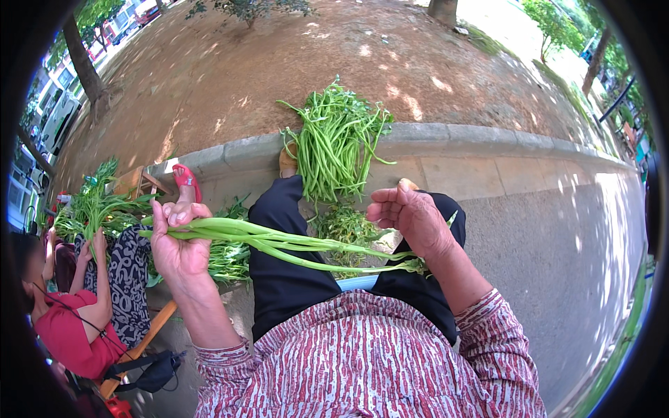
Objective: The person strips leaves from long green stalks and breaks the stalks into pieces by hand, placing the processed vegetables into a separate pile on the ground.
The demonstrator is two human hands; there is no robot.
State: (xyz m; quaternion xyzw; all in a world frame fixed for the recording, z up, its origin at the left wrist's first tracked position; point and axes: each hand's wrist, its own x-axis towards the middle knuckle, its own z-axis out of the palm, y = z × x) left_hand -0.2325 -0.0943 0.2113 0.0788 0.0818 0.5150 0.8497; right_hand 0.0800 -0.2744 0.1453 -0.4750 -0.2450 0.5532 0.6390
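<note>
My left hand [180, 261] is closed around the thick ends of several long green vegetable stems [292, 242], which look like water spinach. The stems stretch across my lap to the right, and their thin, wilted leafy tips lie below my right wrist. My right hand [418, 219] is raised over my right knee with its fingers loosely curled and apart, and nothing shows in it. Beyond my knees, a large heap of the same green stems [334, 141] leans over the stone kerb. Leafy trimmings [342, 230] lie on the ground between my legs, partly hidden by the held stems.
At the left, a person in a red top [78, 329] sits close by, their hands on a bunch of greens [99, 214]. More greens [227, 261] lie between us. A wooden bar [151, 332] and a black bag [154, 371] are at lower left. Pavement [533, 271] extends right.
</note>
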